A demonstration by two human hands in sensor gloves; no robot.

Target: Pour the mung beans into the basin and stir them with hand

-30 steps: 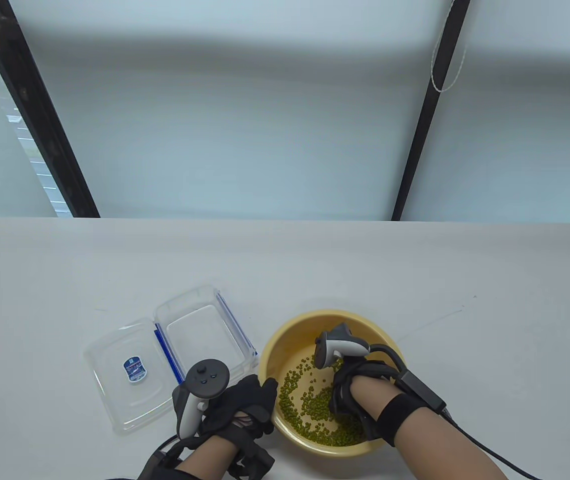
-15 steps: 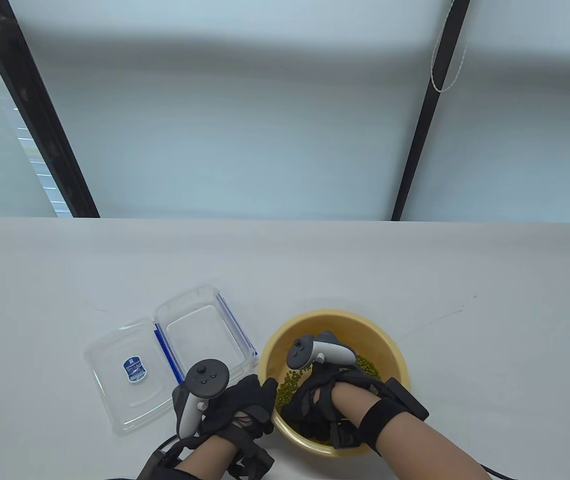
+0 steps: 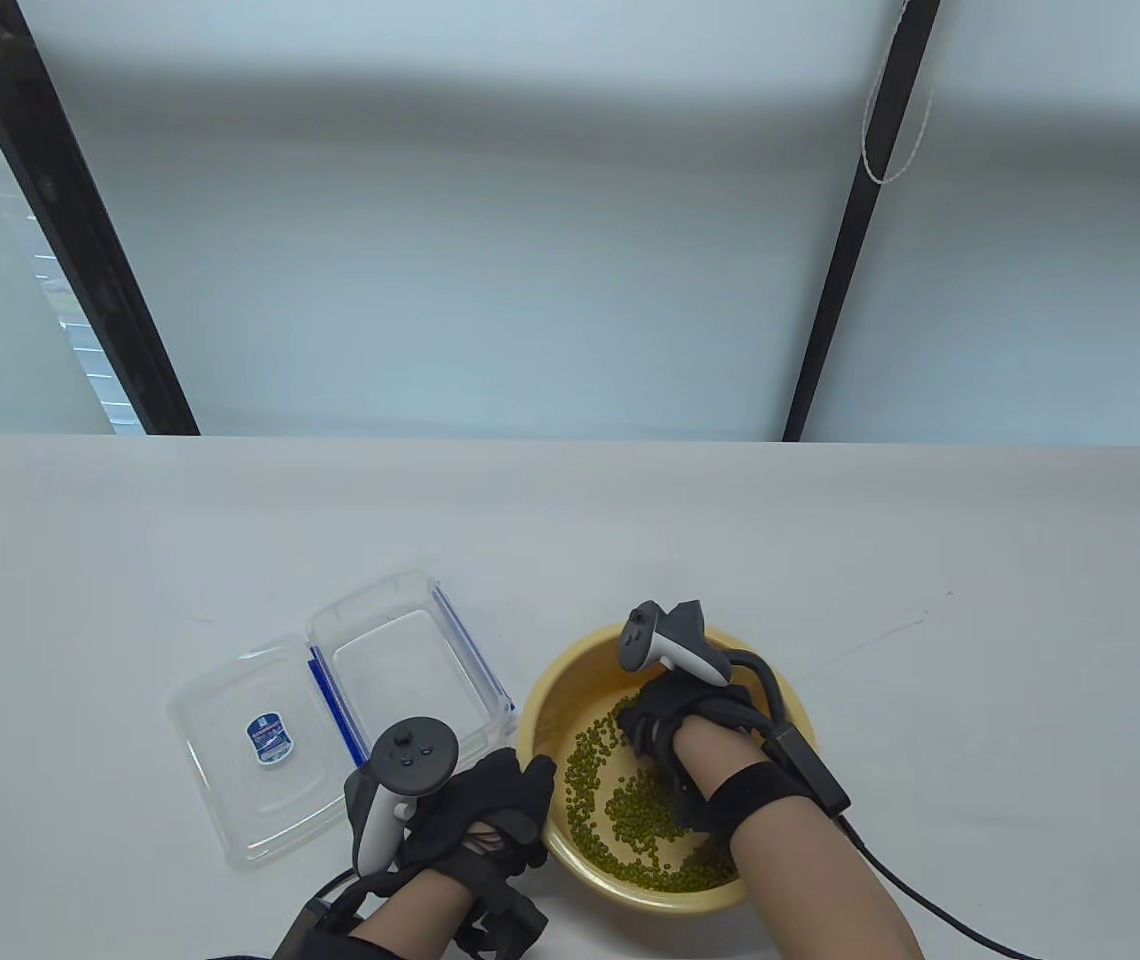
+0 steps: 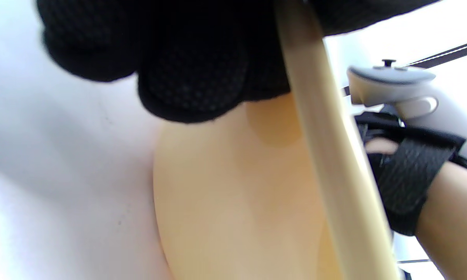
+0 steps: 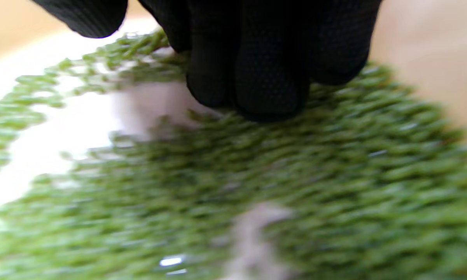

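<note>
A yellow basin (image 3: 538,700) stands near the table's front edge, with green mung beans (image 3: 620,815) spread over its floor. My right hand (image 3: 648,722) reaches down into the basin's far part. In the right wrist view its fingers (image 5: 256,62) hang close together with their tips on the blurred beans (image 5: 303,175), holding nothing. My left hand (image 3: 502,800) grips the basin's left rim, thumb over the edge. The left wrist view shows its fingers (image 4: 190,77) curled under the rim (image 4: 330,167) against the outer wall (image 4: 233,202).
An open clear plastic box (image 3: 400,665) with blue clips lies left of the basin, its labelled lid (image 3: 250,745) flat beside it. A black cable (image 3: 930,905) trails from my right wrist toward the bottom right. The white table (image 3: 930,560) extends behind the basin and to its right.
My right hand swept from the basin's right side to its near left, then up to the far side, pushing the beans around. The left hand has kept its hold on the rim.
</note>
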